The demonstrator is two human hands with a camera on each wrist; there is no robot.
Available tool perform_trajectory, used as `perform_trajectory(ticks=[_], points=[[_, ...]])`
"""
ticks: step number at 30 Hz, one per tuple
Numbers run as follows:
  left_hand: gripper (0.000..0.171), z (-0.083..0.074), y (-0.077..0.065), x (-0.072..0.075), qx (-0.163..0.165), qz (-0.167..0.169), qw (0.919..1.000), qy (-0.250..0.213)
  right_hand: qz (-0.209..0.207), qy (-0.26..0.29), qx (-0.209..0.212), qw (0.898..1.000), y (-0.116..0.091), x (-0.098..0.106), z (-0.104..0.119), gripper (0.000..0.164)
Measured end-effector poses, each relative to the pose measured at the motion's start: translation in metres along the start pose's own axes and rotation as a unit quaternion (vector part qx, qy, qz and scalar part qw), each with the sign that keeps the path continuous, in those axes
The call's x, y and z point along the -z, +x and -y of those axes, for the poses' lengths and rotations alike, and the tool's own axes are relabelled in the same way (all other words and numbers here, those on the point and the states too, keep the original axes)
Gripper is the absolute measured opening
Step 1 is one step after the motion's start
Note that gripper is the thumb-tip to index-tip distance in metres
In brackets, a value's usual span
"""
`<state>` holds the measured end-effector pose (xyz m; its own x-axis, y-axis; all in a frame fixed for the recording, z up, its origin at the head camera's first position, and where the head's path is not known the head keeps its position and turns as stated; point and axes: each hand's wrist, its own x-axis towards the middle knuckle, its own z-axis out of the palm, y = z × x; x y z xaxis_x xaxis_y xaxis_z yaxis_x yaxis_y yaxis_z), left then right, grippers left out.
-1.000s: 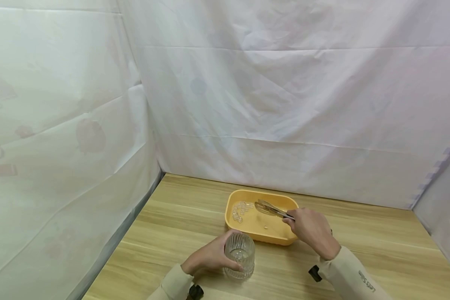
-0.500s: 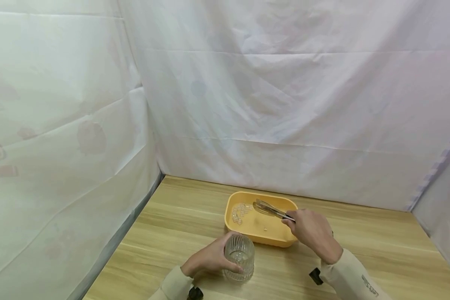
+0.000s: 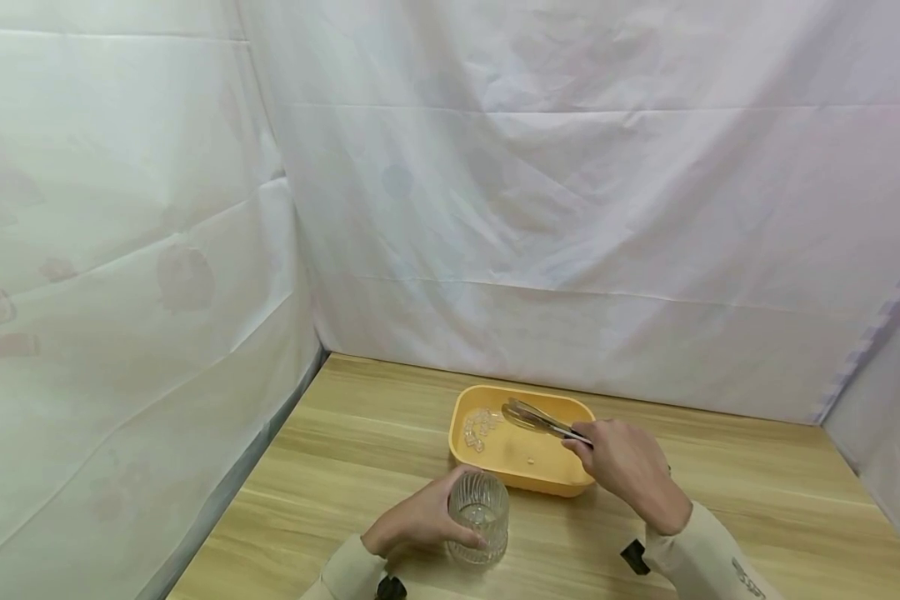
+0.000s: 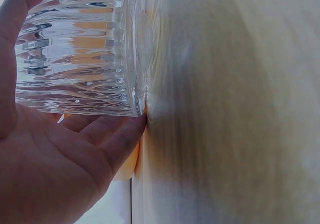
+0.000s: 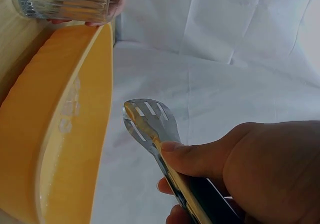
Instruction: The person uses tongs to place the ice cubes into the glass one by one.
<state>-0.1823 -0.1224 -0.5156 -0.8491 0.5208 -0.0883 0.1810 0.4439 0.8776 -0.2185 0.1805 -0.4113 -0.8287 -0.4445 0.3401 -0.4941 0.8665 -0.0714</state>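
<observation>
My left hand (image 3: 420, 518) curls round a clear ribbed drinking glass (image 3: 486, 510) standing on the table. In the left wrist view its fingers (image 4: 117, 134) lie low against the glass, by its base. Metal serving tongs (image 3: 538, 419) with slotted heads are gripped in my right hand (image 3: 624, 467), thumb on top. Their heads hang over the yellow tray (image 3: 521, 482), nearly together; I cannot tell whether they pinch anything. Small clear ice-like pieces (image 3: 480, 429) lie in the tray's left end, and one small clear piece (image 3: 531, 460) sits nearer its front wall.
The wooden table (image 3: 367, 417) carries the tray just beyond the glass. White printed cloth (image 3: 570, 208) hangs behind the table, and another cloth (image 3: 157, 333) closes off the left side.
The tongs have shifted slightly left over the tray with my right hand. My left hand and the glass have stayed in place. The head view has tilted up a little.
</observation>
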Motion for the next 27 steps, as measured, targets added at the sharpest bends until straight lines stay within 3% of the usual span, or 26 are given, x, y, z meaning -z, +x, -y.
perform_trajectory(ticks=[15, 27], points=[[0.086, 0.000, 0.000, -0.001, 0.003, -0.003, 1.0000, 0.005, 0.004, 0.026, -0.004, 1.000, -0.007, 0.021, 0.015, 0.027], [0.087, 0.001, 0.001, -0.002, 0.006, -0.005, 1.0000, -0.001, -0.018, 0.042, 0.016, 0.999, -0.016, 0.038, 0.026, 0.027]])
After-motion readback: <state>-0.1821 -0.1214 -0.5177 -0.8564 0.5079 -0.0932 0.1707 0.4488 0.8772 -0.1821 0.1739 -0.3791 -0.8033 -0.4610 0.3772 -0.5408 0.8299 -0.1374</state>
